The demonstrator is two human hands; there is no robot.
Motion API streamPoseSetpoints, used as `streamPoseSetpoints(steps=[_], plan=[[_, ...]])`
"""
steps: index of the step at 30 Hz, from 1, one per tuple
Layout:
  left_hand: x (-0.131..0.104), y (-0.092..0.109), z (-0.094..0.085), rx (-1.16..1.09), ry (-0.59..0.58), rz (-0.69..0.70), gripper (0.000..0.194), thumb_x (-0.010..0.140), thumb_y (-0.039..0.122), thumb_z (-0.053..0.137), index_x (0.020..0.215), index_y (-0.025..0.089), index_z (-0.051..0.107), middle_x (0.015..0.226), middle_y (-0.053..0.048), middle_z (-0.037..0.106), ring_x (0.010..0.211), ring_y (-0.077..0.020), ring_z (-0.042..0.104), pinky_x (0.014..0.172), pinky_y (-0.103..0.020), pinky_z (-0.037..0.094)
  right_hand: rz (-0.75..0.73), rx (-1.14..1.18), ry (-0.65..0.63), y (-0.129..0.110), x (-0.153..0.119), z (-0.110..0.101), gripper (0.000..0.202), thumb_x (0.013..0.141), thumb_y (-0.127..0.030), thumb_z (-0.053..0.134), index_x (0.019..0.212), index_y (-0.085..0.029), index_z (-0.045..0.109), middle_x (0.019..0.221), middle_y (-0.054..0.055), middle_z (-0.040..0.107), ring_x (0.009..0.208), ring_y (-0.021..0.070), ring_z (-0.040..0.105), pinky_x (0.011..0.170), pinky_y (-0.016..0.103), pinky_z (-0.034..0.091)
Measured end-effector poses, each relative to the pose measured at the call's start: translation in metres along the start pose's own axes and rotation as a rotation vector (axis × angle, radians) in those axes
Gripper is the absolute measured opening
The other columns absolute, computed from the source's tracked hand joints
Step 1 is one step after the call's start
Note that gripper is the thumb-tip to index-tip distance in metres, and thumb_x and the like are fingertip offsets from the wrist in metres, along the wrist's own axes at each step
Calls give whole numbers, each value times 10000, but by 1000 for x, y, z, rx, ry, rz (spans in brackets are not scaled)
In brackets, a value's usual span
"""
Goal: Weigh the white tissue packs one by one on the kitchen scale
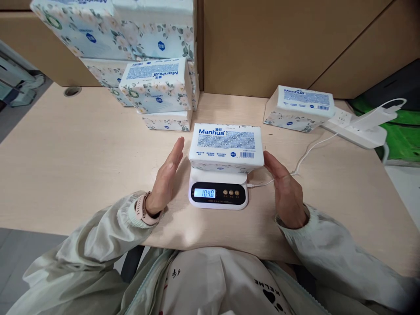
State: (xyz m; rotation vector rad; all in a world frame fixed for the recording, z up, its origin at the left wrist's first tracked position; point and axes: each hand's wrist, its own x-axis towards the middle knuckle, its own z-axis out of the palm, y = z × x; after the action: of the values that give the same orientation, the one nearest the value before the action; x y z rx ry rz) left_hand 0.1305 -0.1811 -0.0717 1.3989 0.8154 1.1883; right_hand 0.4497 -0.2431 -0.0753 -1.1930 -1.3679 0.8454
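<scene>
A white, soft-wrapped pack (226, 144) is set lengthwise on a small white scale (218, 176). On its upturned face, the name "Manhua", lines of fine text and a barcode are printed in blue; its front side is patterned, and its right end is carried out past the scale's right side. The scale is placed on the desk (82, 166), set back from the front edge. On its black front panel, 104.0 is shown on a lit display (204, 193) beside three round gold buttons (231, 193).
</scene>
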Motion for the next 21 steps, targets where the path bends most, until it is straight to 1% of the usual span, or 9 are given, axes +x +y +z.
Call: streamPoseSetpoints(steps=[3,6,9,11,14,16,18,19,21], plan=[[-2,2,-2,12,1,-4,592,1137,627,424,1690,420,481,1821,76,300,1748,-269,169,1470,-513,123,-8,6,-22,1,1,-2,538,1122,-515,498,1636,-361,549,1714,-25,538,1646,305,456,1430,587,312],[0,11,2,61,1,-13,585,1147,615,410,1693,416,477,1815,78,314,1746,-265,181,1472,-522,125,11,42,-65,0,5,2,620,1117,-515,528,1714,-417,391,1770,-26,456,1680,288,400,1427,607,303],[9,31,16,135,-96,-44,588,1153,587,418,1702,381,473,1813,59,325,1746,-279,186,1474,-535,124,24,80,-170,-4,16,13,740,1087,-537,595,1742,-475,256,1822,-38,357,1707,271,344,1430,622,279],[24,46,30,180,-191,-32,572,1160,549,426,1698,360,480,1809,46,341,1740,-280,211,1475,-522,132,11,89,-211,-7,29,19,777,1053,-567,644,1730,-442,284,1805,-3,396,1678,283,398,1419,606,311],[60,64,58,200,-305,81,546,1167,487,440,1686,327,486,1798,30,369,1725,-272,267,1464,-490,191,-58,61,-66,-11,61,11,739,996,-622,706,1630,-350,440,1686,59,552,1571,305,531,1361,589,414],[96,70,81,163,-348,179,525,1158,457,456,1653,292,519,1795,23,374,1719,-268,285,1448,-460,242,-157,9,115,-15,89,-9,731,948,-686,734,1534,-304,520,1602,84,619,1510,320,579,1334,592,438],[136,71,107,144,-388,231,489,1144,419,481,1597,257,568,1795,26,368,1728,-254,259,1439,-423,240,-248,-67,255,-19,117,-38,710,941,-715,725,1491,-303,547,1575,83,633,1502,317,573,1355,582,400],[155,71,122,151,-414,215,477,1142,401,480,1581,241,576,1792,24,373,1730,-248,251,1435,-412,232,-279,-105,300,-20,129,-53,681,961,-707,705,1498,-320,543,1580,71,628,1507,307,563,1370,566,376],[189,68,151,164,-441,89,493,1156,403,443,1605,223,538,1777,8,400,1721,-255,275,1424,-444,241,-295,-179,340,-18,146,-82,610,1016,-675,645,1531,-374,520,1620,31,601,1531,274,528,1395,514,337]])
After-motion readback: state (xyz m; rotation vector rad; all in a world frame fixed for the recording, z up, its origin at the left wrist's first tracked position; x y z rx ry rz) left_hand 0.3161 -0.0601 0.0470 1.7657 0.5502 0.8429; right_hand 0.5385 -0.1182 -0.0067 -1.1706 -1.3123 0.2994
